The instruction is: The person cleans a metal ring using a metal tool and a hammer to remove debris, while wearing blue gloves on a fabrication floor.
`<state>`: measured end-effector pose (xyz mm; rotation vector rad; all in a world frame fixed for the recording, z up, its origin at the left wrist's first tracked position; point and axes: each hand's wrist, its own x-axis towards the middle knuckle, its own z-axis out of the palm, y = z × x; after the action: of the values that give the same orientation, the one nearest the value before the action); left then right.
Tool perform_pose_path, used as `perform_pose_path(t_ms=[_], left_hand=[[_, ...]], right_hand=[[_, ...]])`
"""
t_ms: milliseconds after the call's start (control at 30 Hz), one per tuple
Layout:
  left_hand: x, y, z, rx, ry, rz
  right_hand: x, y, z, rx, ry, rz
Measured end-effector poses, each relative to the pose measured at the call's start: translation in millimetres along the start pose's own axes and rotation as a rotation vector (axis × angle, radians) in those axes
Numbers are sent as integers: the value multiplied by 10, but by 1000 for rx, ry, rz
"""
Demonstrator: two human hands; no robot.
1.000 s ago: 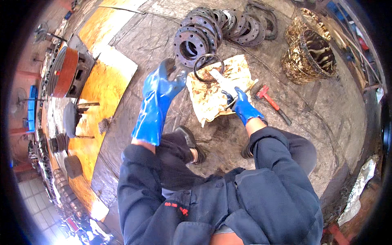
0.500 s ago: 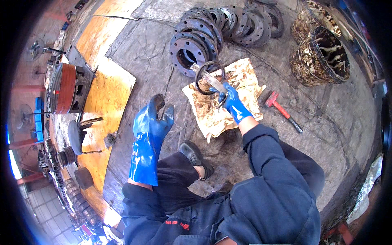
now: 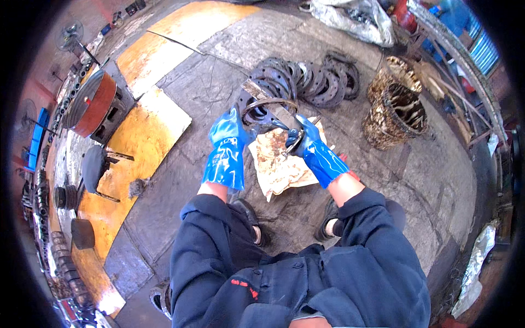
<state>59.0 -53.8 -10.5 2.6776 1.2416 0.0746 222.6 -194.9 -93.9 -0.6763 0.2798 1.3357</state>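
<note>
My right hand [image 3: 309, 139], in a long blue rubber glove, is closed round a flat metal bar [image 3: 284, 116] that slants up and left. A thin dark metal ring [image 3: 281, 100] lies round or against the bar; exactly how they touch is unclear. At the ring's left edge, my left hand [image 3: 227, 131], in a matching glove with darkened fingertips, is closed on it, though the fingers are partly hidden. Below both hands a stained cream cloth [image 3: 276, 172] lies on the floor. Just beyond the ring are several dark flanges [image 3: 273, 74] with bolt holes, leaning in an overlapping row.
Two grimy baskets [image 3: 377, 128] stand at the right. A red hammer [image 3: 350, 167] is mostly hidden behind my right forearm. To the left are wooden boards [image 3: 158, 126], a stool [image 3: 94, 167] and a reddish-brown drum-like part [image 3: 95, 106]. A silvery sack [image 3: 361, 19] lies at the far side.
My left hand has moved right and up to the ring. The ring has tilted flatter, with the bar still in my right hand. My view has shifted, showing more of the far floor.
</note>
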Motion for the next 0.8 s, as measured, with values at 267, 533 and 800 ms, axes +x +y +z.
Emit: perform_pose_path(t_ms=[267, 533, 800], left_hand=[[-93, 37, -125, -296, 184, 298], [259, 151, 706, -1200, 24, 246], [263, -314, 466, -1419, -36, -85]], right_hand=[[-838, 33, 698, -7, 290, -81], [-885, -210, 333, -413, 116, -136], [-1188, -372, -20, -1899, 56, -1396]])
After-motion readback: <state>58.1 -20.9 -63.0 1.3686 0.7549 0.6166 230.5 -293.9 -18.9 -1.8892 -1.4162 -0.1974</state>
